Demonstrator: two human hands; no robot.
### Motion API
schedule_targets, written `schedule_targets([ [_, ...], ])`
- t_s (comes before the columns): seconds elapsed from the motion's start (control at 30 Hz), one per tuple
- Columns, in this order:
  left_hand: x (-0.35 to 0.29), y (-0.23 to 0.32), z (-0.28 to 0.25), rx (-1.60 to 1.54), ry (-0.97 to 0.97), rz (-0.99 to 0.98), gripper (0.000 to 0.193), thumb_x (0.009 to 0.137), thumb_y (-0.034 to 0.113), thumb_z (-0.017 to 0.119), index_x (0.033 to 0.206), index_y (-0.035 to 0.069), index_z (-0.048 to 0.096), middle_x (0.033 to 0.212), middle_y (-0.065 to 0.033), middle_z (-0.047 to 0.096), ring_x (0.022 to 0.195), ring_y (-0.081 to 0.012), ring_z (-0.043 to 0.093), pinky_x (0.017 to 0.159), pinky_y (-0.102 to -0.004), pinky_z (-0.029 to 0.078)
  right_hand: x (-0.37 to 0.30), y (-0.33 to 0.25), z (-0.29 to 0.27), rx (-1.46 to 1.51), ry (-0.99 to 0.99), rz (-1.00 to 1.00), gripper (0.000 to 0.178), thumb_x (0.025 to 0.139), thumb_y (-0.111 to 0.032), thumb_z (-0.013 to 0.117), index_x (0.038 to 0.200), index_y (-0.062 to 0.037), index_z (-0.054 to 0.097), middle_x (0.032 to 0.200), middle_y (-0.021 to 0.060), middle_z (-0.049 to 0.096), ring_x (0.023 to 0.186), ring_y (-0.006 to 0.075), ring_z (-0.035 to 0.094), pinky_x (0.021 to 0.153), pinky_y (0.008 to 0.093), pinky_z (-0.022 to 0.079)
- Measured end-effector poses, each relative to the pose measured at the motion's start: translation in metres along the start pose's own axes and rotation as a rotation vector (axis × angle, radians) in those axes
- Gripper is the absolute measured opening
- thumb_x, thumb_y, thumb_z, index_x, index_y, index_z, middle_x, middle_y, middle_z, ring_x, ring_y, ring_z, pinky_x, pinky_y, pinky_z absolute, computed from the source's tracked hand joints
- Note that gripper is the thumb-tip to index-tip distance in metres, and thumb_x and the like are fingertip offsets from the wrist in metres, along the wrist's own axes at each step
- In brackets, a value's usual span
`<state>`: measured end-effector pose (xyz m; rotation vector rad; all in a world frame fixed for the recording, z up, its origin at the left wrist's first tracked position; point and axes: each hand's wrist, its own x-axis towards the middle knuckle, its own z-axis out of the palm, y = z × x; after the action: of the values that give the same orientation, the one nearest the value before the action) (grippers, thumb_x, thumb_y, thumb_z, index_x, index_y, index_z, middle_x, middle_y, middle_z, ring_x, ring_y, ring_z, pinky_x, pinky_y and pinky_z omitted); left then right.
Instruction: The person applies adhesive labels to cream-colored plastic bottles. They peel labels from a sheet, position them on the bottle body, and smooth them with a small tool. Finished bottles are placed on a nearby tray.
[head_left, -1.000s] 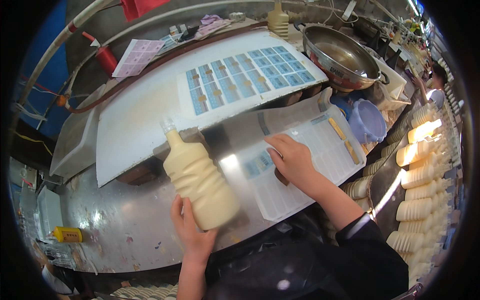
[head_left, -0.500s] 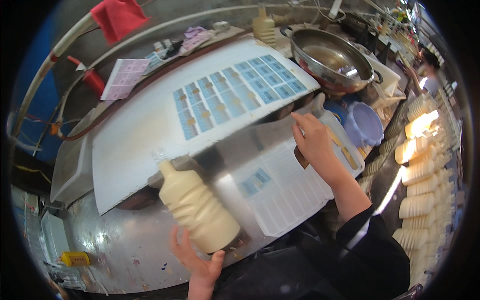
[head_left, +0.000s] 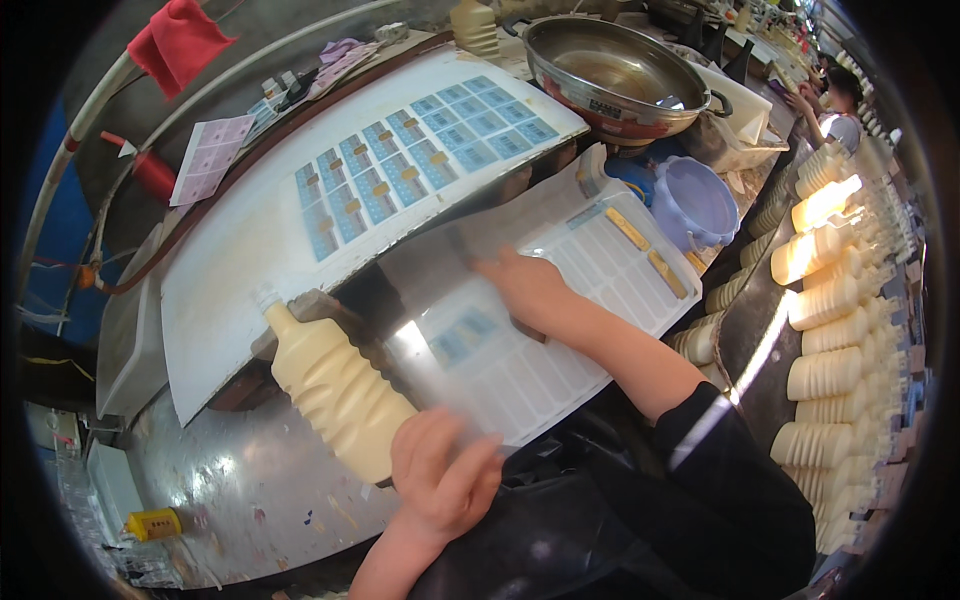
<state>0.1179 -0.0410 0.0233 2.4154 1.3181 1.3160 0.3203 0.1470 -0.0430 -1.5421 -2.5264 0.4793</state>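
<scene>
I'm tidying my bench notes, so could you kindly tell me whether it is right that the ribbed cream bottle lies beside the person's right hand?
Not quite: the hand is wrong. The head view shows the ribbed cream bottle lying beside the person's left hand.

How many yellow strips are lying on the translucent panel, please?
2, at its right end: the farther strip left of the purple bucket, the nearer strip below the bucket in the picture. The right hand may hide others.
</scene>
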Motion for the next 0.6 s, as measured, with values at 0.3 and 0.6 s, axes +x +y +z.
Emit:
schedule_targets([
  [0.3, -0.004, 0.007, 0.014, -0.07, -0.028, -0.098, 0.022, 0.075, 0.001, 0.076, 0.096, 0.005, 0.072, 0.099, -0.0132, 0.069, 0.09, -0.0344, 0.067, 0.08, -0.0417, 0.055, -0.133, -0.01, 0.005, -0.099, -0.167, 0.024, 0.046, 0.094, -0.008, 0.054, 0.137, 0.0069, 0.051, 0.096, 0.0208, 0.062, 0.079, 0.0349, 0.07, 0.062, 0.047, 0.056],
  [0.6, 0.013, 0.011, 0.028, -0.125, -0.066, -0.063, 0.022, 0.076, -0.001, 0.075, 0.097, 0.004, 0.073, 0.095, -0.0119, 0.07, 0.085, -0.0312, 0.066, 0.074, -0.0399, 0.052, -0.187, -0.018, 0.019, -0.096, -0.056, -0.021, 0.065, 0.09, -0.037, 0.073, 0.14, -0.0018, 0.053, 0.097, 0.0133, 0.056, 0.073, 0.0279, 0.067, 0.058, 0.0399, 0.053],
])
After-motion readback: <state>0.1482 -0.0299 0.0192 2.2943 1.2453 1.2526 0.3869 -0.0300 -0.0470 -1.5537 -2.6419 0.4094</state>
